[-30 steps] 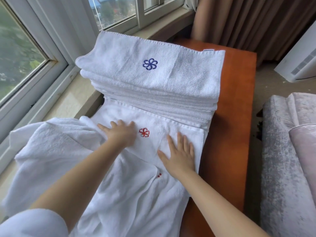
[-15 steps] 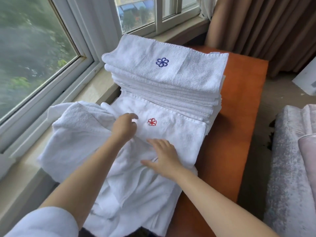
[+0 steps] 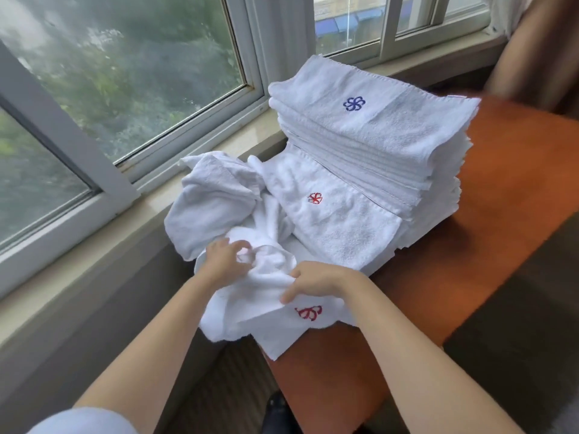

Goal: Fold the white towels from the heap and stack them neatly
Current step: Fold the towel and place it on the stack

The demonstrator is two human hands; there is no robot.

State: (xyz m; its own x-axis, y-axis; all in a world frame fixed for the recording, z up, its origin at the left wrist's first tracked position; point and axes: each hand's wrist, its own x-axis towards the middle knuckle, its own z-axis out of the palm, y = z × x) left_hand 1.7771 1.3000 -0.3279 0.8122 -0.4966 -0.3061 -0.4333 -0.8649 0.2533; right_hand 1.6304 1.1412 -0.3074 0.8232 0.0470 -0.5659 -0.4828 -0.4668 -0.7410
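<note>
A tall stack of folded white towels (image 3: 385, 145) with a blue flower mark on top stands on the orange table (image 3: 488, 245). In front of it lies a lower folded towel (image 3: 341, 227) with a red mark. A crumpled heap of white towels (image 3: 213, 205) sits at the table's left edge by the sill. My left hand (image 3: 224, 258) grips a bunched part of a loose towel (image 3: 269, 302) with a red mark. My right hand (image 3: 316, 280) pinches the same towel's edge just to the right.
A window sill (image 3: 131, 220) and window frames run along the left and back. A brown curtain (image 3: 539, 48) hangs at the far right. The table's near end drops off to carpeted floor (image 3: 228, 386) below my arms.
Both hands left the folded red-marked towel and drew back to the heap, where they took hold of a loose towel. The camera view swung left and back.
</note>
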